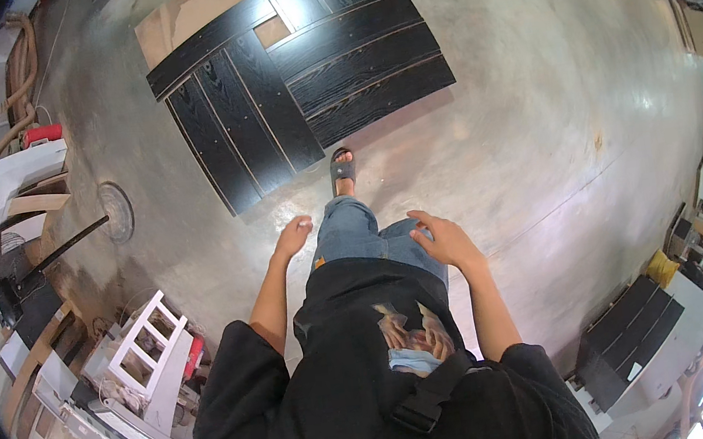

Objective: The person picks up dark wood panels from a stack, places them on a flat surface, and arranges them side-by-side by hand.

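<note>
A person in a black shirt and blue jeans stands on a grey concrete workshop floor (533, 127), one sandalled foot (343, 170) forward, just short of a set of black wood-grain panels (299, 77) lying flat on the floor ahead. The panels are dark with a visible grain and thin pale lines between the boards; some run lengthwise, others crosswise, and brown board shows beneath them at the far edge. The left hand (293, 237) hangs empty beside the thigh, fingers loosely curled and holding nothing. The right hand (445, 243) is also empty, fingers spread open, resting at the jeans near the right thigh. Both hands are well apart from the panels. A second stack of black panels (629, 335) sits on a white bench to the right, and a white wooden frame (152, 345) stands among clutter to the left
</note>
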Tool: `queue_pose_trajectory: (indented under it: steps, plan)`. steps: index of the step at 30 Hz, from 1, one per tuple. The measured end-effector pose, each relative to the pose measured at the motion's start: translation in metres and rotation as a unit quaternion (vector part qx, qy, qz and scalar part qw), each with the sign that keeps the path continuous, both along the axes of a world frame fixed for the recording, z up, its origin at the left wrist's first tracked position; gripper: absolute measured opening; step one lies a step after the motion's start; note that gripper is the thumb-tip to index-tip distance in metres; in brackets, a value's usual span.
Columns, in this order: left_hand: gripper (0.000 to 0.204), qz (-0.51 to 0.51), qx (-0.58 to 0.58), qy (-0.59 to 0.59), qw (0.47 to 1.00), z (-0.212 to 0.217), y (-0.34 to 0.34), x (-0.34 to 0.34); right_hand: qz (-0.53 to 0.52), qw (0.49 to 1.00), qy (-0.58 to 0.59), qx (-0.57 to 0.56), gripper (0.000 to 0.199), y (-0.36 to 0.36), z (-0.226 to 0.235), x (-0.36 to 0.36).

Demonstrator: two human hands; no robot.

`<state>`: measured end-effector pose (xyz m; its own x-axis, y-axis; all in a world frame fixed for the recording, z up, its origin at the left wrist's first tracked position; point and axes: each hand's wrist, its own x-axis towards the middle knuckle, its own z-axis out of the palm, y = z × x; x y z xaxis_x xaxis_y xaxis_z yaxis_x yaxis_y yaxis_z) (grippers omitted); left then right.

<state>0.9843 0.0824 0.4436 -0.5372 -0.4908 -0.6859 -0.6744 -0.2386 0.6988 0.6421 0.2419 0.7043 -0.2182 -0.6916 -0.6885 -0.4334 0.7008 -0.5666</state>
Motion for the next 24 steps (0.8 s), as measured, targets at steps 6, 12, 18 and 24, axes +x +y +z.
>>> queue_pose_trajectory:
  steps: [6,12,18,24]
  plan:
    - [0.027,0.123,0.028,0.019,0.992,0.050,-0.063,-0.111,-0.014,0.999,0.002,-0.034,0.039,-0.008,-0.027,-0.107]
    - [0.033,0.078,-0.090,-0.043,0.992,-0.053,-0.071,-0.152,0.019,0.999,-0.040,-0.013,0.033,-0.017,-0.203,-0.221]
    - [0.050,-0.019,-0.360,-0.159,0.919,-0.280,-0.085,-0.193,-0.021,0.991,0.121,-0.048,0.037,-0.049,-0.510,-0.381]
    - [0.052,-0.032,-0.524,-0.226,0.820,-0.389,-0.138,-0.238,-0.161,0.899,0.371,-0.170,0.053,-0.153,-0.662,-0.519]
